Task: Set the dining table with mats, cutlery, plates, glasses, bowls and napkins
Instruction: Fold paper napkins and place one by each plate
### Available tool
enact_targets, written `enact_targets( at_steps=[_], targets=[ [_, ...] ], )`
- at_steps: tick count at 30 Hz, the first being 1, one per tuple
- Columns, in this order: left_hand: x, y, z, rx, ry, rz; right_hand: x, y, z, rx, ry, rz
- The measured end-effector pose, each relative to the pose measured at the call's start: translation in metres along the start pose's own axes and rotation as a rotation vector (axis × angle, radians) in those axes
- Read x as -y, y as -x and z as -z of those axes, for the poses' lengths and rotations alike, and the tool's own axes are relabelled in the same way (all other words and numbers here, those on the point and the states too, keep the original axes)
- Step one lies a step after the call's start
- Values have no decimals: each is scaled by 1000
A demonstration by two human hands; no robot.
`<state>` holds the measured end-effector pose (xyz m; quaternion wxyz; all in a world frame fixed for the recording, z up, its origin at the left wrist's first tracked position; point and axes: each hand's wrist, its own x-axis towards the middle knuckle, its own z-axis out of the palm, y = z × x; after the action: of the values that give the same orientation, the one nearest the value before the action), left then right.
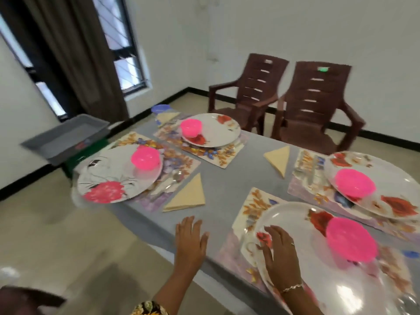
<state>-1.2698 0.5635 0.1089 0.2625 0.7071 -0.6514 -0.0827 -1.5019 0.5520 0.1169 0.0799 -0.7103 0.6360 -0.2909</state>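
Observation:
Several floral mats lie on the grey table (pixel 227 178), each with a white flowered plate and a pink bowl. The nearest plate (pixel 295 223) carries a pink bowl (pixel 351 241). My right hand (pixel 280 258) hovers over or rests on this plate's left rim, fingers spread. My left hand (pixel 191 241) is flat and open over the table's near edge, holding nothing. Folded cream napkins lie beside the left mat (pixel 187 195), in the middle (pixel 278 159) and at the far end (pixel 166 117). Cutlery (pixel 172 180) shows blurred beside the left plate (pixel 118 176).
Two brown plastic chairs (pixel 313 105) stand beyond the table's far side. A grey tray (pixel 68 137) sits on a green stand left of the table. A blue lid or cup (pixel 160 109) sits at the far corner. A window and dark curtain fill the back left.

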Motion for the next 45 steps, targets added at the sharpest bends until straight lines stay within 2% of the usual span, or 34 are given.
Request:
enact_targets(
  at_steps=[7,14,19,26,31,33,36,40,43,45],
  targets=[
    [100,-6,70,-147,-27,132,119,-40,-70,100,-94,233],
    [244,-25,135,-246,-66,273,237,-77,-152,192,-162,274],
    [319,-35,160,-150,-32,446,287,-98,-195,220,-147,315],
    [400,-98,175,153,-171,305,309,-116,-238,211,-107,377],
    [436,-151,189,327,-409,190,316,-132,-261,186,-95,393],
    [452,-166,185,397,-421,90,316,-132,-267,142,-62,359],
    [465,-189,185,341,-418,-18,320,-131,-269,70,-23,298],
    [481,-221,180,406,-431,-115,321,-118,-267,6,44,147],
    [493,-245,175,525,-429,-198,329,-104,-265,-52,137,58],
    [494,-255,174,510,-464,-276,337,-89,-267,-65,176,-49]
  ],
)
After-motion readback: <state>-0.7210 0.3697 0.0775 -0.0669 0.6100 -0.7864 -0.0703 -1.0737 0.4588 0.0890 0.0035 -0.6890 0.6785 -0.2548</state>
